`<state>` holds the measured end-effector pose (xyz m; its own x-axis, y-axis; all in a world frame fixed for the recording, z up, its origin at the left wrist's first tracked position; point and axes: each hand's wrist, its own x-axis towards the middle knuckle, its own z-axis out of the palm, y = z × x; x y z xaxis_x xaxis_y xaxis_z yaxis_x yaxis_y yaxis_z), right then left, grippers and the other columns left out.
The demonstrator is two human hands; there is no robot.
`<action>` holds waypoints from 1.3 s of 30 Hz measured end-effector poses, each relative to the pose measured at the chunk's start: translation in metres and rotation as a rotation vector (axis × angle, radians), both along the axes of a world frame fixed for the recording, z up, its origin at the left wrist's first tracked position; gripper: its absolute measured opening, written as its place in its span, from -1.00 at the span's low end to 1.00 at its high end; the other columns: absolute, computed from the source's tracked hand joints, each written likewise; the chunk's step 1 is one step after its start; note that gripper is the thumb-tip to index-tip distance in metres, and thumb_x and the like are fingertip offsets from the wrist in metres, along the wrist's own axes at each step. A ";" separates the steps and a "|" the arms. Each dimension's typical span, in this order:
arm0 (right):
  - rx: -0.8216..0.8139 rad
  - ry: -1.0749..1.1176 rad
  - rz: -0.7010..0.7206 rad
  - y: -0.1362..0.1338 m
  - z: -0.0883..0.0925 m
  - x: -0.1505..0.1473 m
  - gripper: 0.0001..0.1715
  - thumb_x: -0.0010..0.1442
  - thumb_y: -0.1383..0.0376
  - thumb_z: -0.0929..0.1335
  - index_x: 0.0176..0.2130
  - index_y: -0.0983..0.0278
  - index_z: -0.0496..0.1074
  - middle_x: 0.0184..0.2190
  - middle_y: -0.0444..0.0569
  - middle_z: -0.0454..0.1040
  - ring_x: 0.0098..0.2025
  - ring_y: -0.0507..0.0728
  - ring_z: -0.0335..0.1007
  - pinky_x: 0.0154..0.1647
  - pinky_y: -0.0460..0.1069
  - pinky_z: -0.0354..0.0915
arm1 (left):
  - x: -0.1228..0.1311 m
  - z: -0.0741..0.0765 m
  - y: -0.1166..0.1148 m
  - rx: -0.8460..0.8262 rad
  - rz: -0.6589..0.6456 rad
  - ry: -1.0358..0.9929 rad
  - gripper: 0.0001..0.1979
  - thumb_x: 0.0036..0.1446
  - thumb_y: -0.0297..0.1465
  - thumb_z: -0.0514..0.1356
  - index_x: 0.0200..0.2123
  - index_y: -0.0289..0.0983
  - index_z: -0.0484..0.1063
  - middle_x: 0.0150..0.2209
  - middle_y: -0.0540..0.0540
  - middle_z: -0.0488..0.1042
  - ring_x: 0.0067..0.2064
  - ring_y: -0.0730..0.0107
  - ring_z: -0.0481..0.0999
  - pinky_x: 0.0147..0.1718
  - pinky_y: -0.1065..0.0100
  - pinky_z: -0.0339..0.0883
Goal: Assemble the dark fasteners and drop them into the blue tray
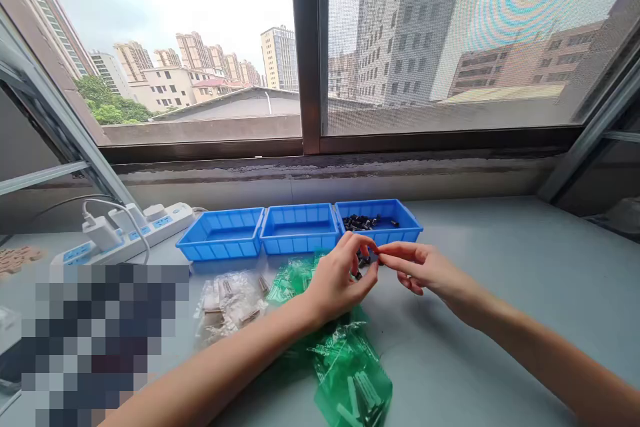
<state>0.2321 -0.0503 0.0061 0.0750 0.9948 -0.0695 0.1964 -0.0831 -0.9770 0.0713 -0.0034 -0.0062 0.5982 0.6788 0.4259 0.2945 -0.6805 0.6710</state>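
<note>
My left hand (343, 277) is in front of the right-hand blue bin, its fingers curled and its thumb a little apart from the index finger. Small black pieces (361, 259) show through the gap of that hand; whether they lie in it or on the table behind is unclear. My right hand (430, 270) meets the left index fingertip with its own fingertips pinched together. Whatever is between them is too small to name. Under my left forearm lie green plastic bags (357, 373) with pale strip-like pieces inside. More small black parts (367, 221) lie in the right-hand blue bin (400, 235).
Two other blue bins (300, 244) (220, 252) stand in the same row. Clear bags of small parts (230, 303) lie left of the green ones. A white power strip (170, 219) with plugs and cables is at the back left. A window (310, 47) rises behind the grey table (500, 240).
</note>
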 end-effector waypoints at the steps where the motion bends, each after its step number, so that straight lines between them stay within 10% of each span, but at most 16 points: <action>1: 0.031 -0.055 -0.013 0.000 -0.002 0.001 -0.54 -0.08 0.01 0.40 -0.28 0.27 0.55 -0.45 -0.04 0.50 -0.63 -0.03 0.17 -0.66 -0.09 0.09 | 0.000 -0.001 0.000 0.008 0.004 -0.006 -0.87 0.10 -0.43 0.08 -0.23 -0.23 0.29 -0.30 0.01 0.34 -0.47 0.54 0.28 -0.54 0.47 0.16; 11: 0.384 -0.742 0.274 -0.007 -0.019 -0.004 -0.77 0.18 0.26 0.27 -0.25 0.13 0.52 -0.21 -0.12 0.51 -0.54 0.01 0.28 -0.46 -0.05 0.20 | 0.000 -0.003 0.002 -0.031 0.047 -0.083 -0.87 0.10 -0.43 -0.01 -0.24 -0.23 0.23 -0.28 -0.02 0.33 -0.41 0.49 0.31 -0.47 0.45 0.21; 18: 0.400 -0.859 0.177 -0.009 -0.017 -0.006 -0.77 0.17 0.23 0.26 -0.33 0.14 0.52 -0.24 -0.14 0.53 -0.55 0.02 0.30 -0.51 -0.05 0.14 | 0.000 -0.002 0.002 -0.012 0.038 -0.030 -0.91 0.11 -0.40 0.01 -0.29 -0.23 0.25 -0.32 0.00 0.28 -0.43 0.50 0.31 -0.51 0.45 0.16; 30: 0.099 0.000 -0.088 -0.002 0.002 -0.008 -0.53 -0.15 -0.05 0.40 -0.40 0.27 0.52 -0.65 -0.15 0.36 -0.68 -0.04 0.06 -0.68 -0.09 0.06 | -0.002 -0.002 0.002 -0.023 0.038 -0.007 -0.86 0.20 -0.27 0.08 -0.28 -0.23 0.29 -0.32 0.02 0.31 -0.43 0.51 0.31 -0.49 0.45 0.17; 39: 0.061 0.126 -0.120 -0.006 0.007 -0.010 -0.48 -0.32 -0.06 0.49 -0.47 0.30 0.52 -0.72 -0.19 0.26 -0.65 -0.03 0.08 -0.67 -0.10 0.03 | -0.002 -0.001 0.001 -0.015 0.024 0.012 -0.87 0.22 -0.30 0.06 -0.30 -0.23 0.31 -0.31 0.01 0.31 -0.43 0.49 0.30 -0.44 0.43 0.19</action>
